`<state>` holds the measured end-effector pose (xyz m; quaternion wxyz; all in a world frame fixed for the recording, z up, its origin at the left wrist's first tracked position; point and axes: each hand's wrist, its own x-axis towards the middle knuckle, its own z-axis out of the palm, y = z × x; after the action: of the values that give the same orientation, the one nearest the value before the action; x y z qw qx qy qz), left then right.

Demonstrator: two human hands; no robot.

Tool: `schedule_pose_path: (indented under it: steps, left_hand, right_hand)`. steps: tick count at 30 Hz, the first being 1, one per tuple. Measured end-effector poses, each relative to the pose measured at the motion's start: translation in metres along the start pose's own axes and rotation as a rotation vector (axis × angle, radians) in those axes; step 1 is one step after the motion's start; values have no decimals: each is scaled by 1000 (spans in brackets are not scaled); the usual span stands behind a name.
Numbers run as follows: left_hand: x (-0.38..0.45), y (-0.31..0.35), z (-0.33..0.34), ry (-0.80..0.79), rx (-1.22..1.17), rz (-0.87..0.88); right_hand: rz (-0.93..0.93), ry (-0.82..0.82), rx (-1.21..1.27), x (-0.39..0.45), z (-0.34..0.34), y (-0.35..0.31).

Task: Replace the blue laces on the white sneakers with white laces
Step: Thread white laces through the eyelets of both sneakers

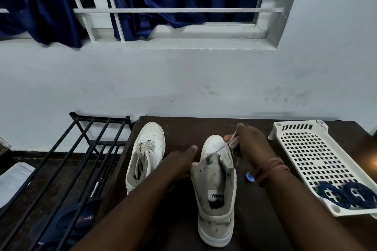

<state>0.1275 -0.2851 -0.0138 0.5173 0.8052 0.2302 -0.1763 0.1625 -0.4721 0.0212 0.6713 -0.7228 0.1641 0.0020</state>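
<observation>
Two white sneakers stand on a dark table (255,220). The left sneaker (146,153) carries a white lace through its eyelets. The right sneaker (216,189) points away from me, its tongue area open. My left hand (181,161) holds this sneaker's left side, fingers hidden behind the upper. My right hand (248,140) sits by the toe and grips a bunched white lace (233,143); one strand runs down to the lower eyelets. Two coiled blue laces (346,194) lie on a white perforated tray (312,161) at the right.
A small blue cap-like piece (250,177) lies on the table between the right sneaker and my right wrist. A black metal shoe rack (81,161) stands left of the table with dark footwear below. The wall and a barred window with blue curtains rise behind.
</observation>
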Motion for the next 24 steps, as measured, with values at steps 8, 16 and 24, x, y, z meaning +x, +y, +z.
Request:
schedule_pose_path:
  steps: [8,16,24]
  left_hand:
    - [-9,15,-20,451,204,417]
    - [-26,55,-48,483,-714,770]
    - [-24,48,-51,475,-385,664]
  right_hand:
    - [-201,-44,-269,-1,0,9]
    - [-134,-6,-541,-5,-13,5]
    - [99,-325,-885,-24,-10,-1]
